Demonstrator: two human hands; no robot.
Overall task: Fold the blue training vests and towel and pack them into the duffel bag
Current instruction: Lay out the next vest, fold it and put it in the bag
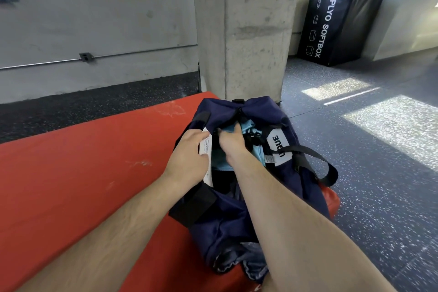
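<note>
A navy duffel bag (305, 187) lies unzipped on a red mat (83, 173), its opening facing up. Folded light blue vests (257, 153) sit inside the far half of the bag. My left hand (189, 149) grips the left edge of the opening, over a white printed label. My right hand (231, 143) reaches into the bag and presses down on the light blue fabric; its fingertips are hidden inside. A bluish cloth (251, 261) lies bunched at the bag's near end, partly under my right forearm.
A concrete pillar (256, 31) stands just behind the bag. The mat's right edge runs under the bag, with speckled dark floor (379, 149) beyond. A black plyo softbox (341, 26) leans against the far wall at the right. The bag's black strap (329, 168) loops to the right.
</note>
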